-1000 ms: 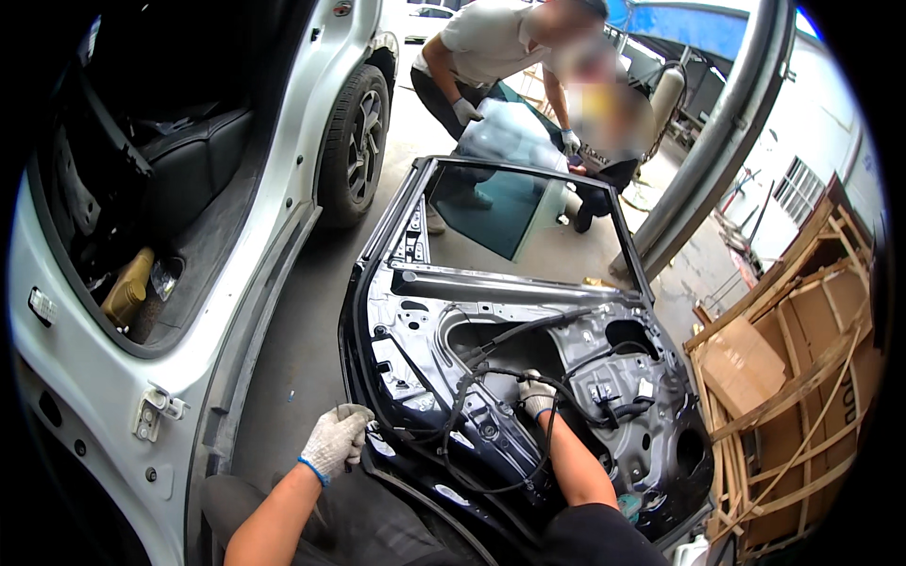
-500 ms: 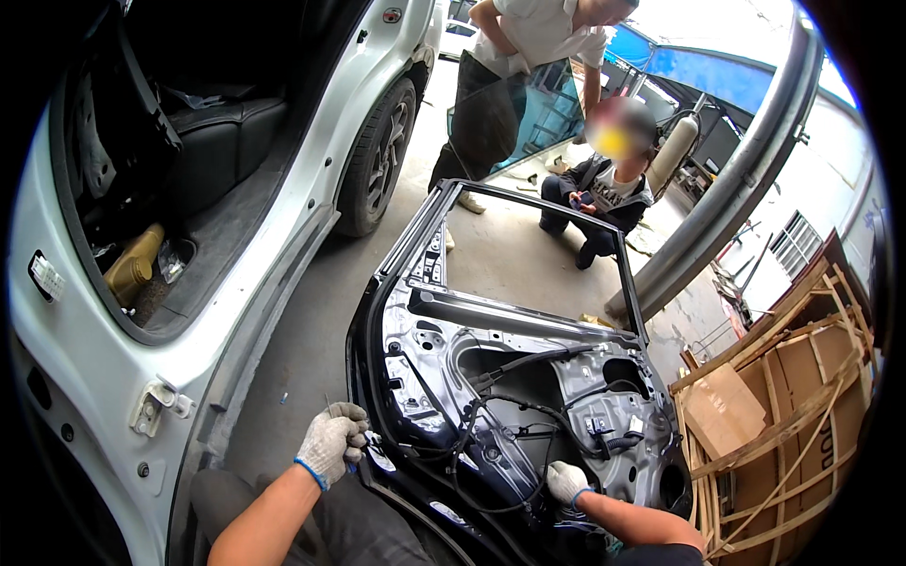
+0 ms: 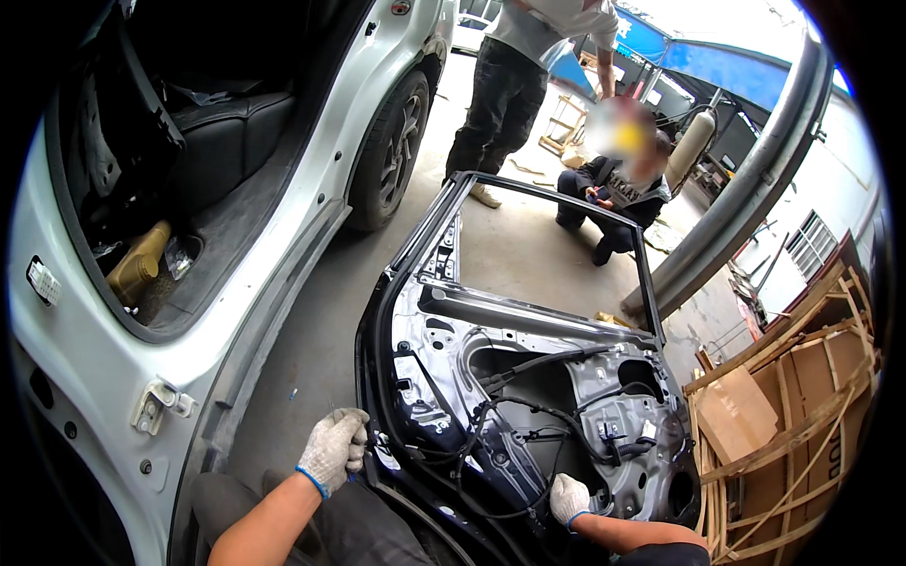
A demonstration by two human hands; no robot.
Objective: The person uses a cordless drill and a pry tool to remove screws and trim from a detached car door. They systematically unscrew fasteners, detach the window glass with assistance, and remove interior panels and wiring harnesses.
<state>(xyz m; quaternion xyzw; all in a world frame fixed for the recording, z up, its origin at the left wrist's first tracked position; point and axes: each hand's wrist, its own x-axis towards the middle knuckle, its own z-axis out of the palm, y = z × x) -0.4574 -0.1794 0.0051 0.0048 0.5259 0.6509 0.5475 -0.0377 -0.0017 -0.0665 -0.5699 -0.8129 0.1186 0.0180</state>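
Note:
A dark car door (image 3: 528, 321), its inner trim off, stands tilted before me with bare metal and wiring showing. My left hand (image 3: 332, 451), in a white knit glove with a blue cuff, is closed beside the door's left edge. A thin tip shows above its fingers and a bit of blue below; the thing itself is too hidden to name. My right hand (image 3: 570, 498), gloved alike, is closed at the lower part of the inner panel, next to a black wiring harness (image 3: 500, 400). Its fingertips are hidden, so I cannot see what they grip.
A white car body (image 3: 274, 236) with an open doorway is at the left. One person (image 3: 500, 104) stands beyond the door; another (image 3: 613, 198) squats, holding a small dark object. A metal post (image 3: 746, 179) and a wood-framed cardboard crate (image 3: 793, 415) are at the right.
The view has shifted slightly, moving the door a little to the right in the picture. The standing person's dark glass pane no longer covers their legs. My hands have barely moved.

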